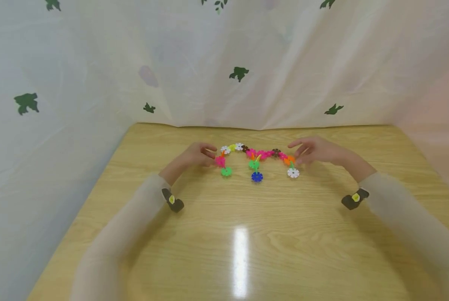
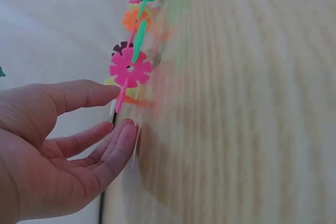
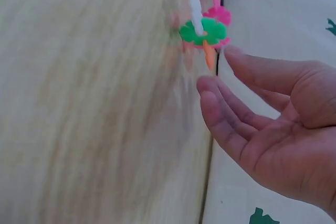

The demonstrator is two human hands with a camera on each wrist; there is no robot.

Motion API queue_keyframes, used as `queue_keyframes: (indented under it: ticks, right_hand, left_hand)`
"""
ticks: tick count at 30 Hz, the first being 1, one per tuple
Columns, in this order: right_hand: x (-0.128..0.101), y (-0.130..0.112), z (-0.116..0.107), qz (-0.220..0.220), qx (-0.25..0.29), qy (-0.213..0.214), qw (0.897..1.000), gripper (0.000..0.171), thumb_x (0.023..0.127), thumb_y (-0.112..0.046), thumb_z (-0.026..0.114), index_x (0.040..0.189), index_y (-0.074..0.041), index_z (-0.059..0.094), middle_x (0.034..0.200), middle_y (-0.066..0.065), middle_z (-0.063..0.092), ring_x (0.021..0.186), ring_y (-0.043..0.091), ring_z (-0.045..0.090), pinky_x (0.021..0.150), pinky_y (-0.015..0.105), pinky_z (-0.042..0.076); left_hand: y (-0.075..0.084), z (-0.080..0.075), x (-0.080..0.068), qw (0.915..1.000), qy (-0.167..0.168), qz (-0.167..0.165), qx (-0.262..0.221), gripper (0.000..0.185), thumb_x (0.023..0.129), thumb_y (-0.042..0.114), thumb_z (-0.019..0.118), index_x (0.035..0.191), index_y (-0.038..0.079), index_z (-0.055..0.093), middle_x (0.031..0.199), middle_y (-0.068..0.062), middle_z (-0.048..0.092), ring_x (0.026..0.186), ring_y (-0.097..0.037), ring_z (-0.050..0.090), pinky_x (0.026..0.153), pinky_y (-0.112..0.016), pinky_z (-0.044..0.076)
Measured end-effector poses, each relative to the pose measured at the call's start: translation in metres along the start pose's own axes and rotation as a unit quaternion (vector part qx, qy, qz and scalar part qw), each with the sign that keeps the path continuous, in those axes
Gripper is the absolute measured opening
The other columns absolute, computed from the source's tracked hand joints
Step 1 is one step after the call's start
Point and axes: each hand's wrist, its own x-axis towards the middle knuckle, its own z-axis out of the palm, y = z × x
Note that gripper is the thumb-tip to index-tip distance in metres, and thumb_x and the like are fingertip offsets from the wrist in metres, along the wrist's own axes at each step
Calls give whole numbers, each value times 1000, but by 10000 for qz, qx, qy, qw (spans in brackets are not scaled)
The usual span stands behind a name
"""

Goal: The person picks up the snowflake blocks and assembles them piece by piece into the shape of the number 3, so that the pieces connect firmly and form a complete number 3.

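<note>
A chain of interlocked notched plastic discs (image 1: 262, 154), in pink, white, yellow, brown and orange, lies across the far part of the table. Three short branches hang toward the near side, tipped with a green disc (image 1: 226, 172), a blue disc (image 1: 257, 177) and a white disc (image 1: 293, 173). At the chain's left end is my left hand (image 1: 199, 154), fingers loosely bent beside a pink disc (image 2: 130, 67). My right hand (image 1: 316, 150) is by the orange disc (image 1: 289, 160) at the other end, thumb and fingers apart. Neither hand visibly grips anything; whether fingertips touch the chain is unclear.
The wooden table (image 1: 284, 234) reaches back to a pale curtain (image 1: 194, 83) printed with green leaf-like shapes, which also hangs along the left. Both sleeves carry dark bands (image 1: 173, 200) at the wrists. A bright light reflection streaks the near tabletop.
</note>
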Motion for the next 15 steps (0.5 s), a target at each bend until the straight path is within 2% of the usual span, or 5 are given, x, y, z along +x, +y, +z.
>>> queue_keyframes:
  ticks: [4,8,11,15]
  right_hand:
    - [11,2,-8,26,-117,-425,9990,54,93,-9,74,143,-1,54,128,24,65,113,32,66,87,31,58]
    - [20,5,-10,109,0,-702,9975,52,90,-9,76,139,-2,58,123,20,67,109,26,66,90,30,56]
    - [23,6,-8,147,82,-739,9971,52,88,-8,78,137,-2,60,117,18,68,102,21,66,89,28,56]
    - [21,5,-2,49,-59,-536,9985,47,86,-8,80,130,-2,65,109,14,70,96,19,65,84,27,56]
  left_hand:
    - [-3,5,-5,10000,44,-61,-39,50,88,-4,72,136,-5,57,132,-28,64,87,-10,68,71,-17,57]
    - [-5,11,-8,9998,127,-27,-119,46,88,-4,73,132,-5,61,128,-29,66,81,-7,68,74,-19,59]
    - [-3,16,-8,9994,311,-77,-111,43,88,-3,74,129,-5,63,125,-28,68,80,-8,67,74,-18,59]
    - [-2,18,-6,9978,568,-197,-274,40,88,-4,73,127,-4,65,116,-23,70,76,-7,66,69,-16,58]
